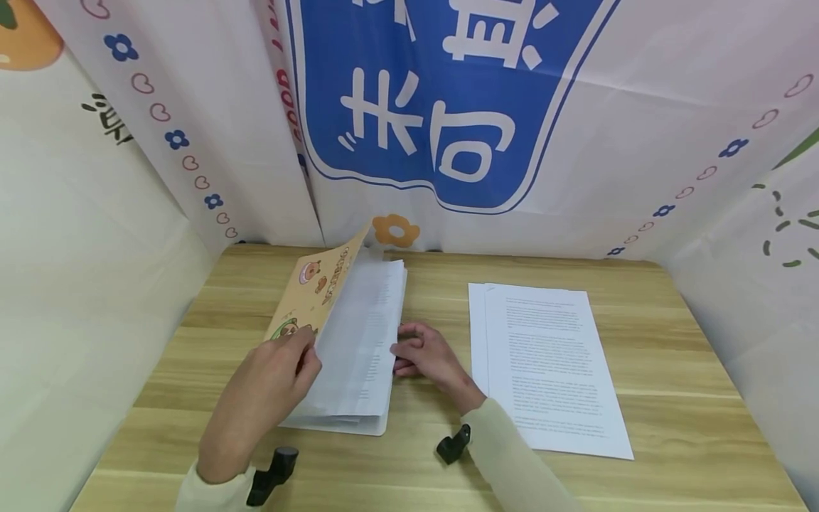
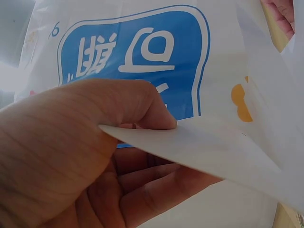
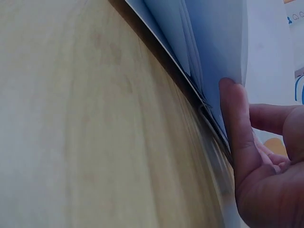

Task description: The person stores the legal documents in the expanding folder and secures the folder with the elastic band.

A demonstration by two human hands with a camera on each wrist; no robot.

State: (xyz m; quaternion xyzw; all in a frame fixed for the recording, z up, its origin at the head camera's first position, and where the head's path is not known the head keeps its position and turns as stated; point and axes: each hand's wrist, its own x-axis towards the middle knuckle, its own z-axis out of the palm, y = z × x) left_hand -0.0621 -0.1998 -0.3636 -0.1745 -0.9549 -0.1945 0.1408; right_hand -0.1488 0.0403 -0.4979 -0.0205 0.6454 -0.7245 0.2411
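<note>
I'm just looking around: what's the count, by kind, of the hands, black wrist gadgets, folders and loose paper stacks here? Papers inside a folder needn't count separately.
Hands: 2 (left hand, right hand)
Black gadgets: 2 (left wrist gadget, right wrist gadget)
Folders: 1 (cartoon-covered folder)
Loose paper stacks: 1 (printed stack)
Total: 6

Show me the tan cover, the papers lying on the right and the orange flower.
Tan cover (image 1: 310, 299), head view: printed outer face.
Papers (image 1: 555, 370), head view: middle of the top page.
Orange flower (image 1: 397, 231), head view: its pale middle.
</note>
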